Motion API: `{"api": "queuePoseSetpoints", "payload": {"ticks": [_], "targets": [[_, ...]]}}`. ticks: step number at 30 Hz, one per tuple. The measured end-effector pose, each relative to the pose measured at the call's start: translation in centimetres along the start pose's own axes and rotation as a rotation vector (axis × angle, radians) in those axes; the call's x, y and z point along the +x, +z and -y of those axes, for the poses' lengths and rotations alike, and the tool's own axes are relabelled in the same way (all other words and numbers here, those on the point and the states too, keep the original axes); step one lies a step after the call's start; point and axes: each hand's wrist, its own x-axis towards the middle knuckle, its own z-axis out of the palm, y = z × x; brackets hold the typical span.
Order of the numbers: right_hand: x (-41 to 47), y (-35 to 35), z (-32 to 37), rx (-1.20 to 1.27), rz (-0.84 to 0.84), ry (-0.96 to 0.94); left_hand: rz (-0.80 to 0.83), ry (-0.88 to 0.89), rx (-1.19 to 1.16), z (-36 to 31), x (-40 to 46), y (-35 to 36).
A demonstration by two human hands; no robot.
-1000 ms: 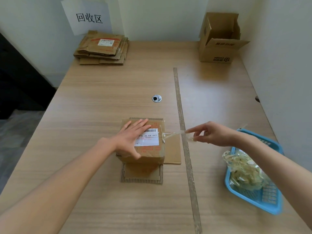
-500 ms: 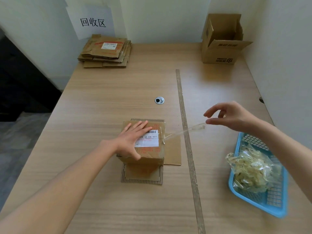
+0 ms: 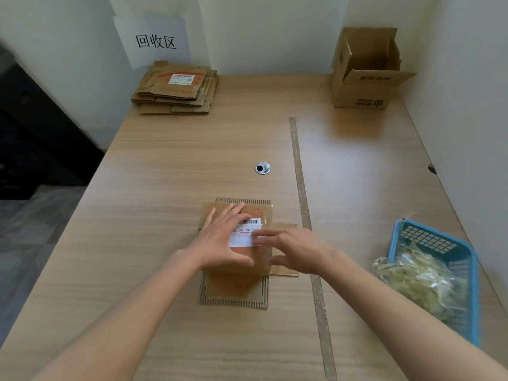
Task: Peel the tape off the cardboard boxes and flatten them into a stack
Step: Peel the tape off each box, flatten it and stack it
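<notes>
- Since half a second ago, the right hand [image 3: 295, 250] has left the stretched strip of tape and come back to the box; that strip no longer shows.
- Both hands now lie on the small cardboard box [image 3: 239, 237] near the middle of the table [image 3: 165, 174].
- Left hand [image 3: 222, 240] rests flat on the box top, fingers straight and spread, partly over the white label [image 3: 246, 233].
- Right hand touches the box's right side, fingers extended onto the label, thumb low at the near edge; it holds nothing.
- Box flaps lie open on the table at the near, far and right sides.
- Flattened boxes sit in a stack [image 3: 176, 90] at the far left, under a paper sign [image 3: 155, 41].
- An open carton [image 3: 365, 70] stands far right.
- A blue basket [image 3: 439, 273] at the near right holds crumpled tape [image 3: 412, 279].
</notes>
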Motion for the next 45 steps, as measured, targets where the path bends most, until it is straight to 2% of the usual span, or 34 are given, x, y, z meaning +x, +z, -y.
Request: {"api": "queuePoseSetpoints", "payload": {"ticks": [8,18,24,27,31,34,39,45], "targets": [[1.0,0.1,-1.9,-0.186,-0.007,-0.146,-0.057,0.035,-0.005,0.3,-0.2,0.5],[2.4,-0.3,-2.1,-0.163,0.098,-0.190,0.013,0.112,-0.031,0.2,0.6,0.0],[0.8,0.4,-2.3,-0.166,-0.006,-0.335,0.042,0.095,-0.037,0.2,0.7,-0.2],[0.0,1.5,-2.2,-0.168,0.004,-0.211,0.050,0.092,-0.028,0.2,0.8,-0.2],[-0.8,1.4,-1.0,0.013,0.031,-0.031,0.033,0.092,-0.038,0.2,0.8,-0.1],[-0.8,1.9,0.4,-0.057,0.035,0.026,0.030,0.089,-0.042,0.2,0.8,0.0],[-1.4,3.4,0.6,-0.028,-0.113,0.031,0.026,0.085,-0.036,0.2,0.8,0.0],[-1.2,3.4,0.2,-0.040,-0.050,-0.039,0.033,0.089,-0.035,0.3,0.8,-0.2]]}}
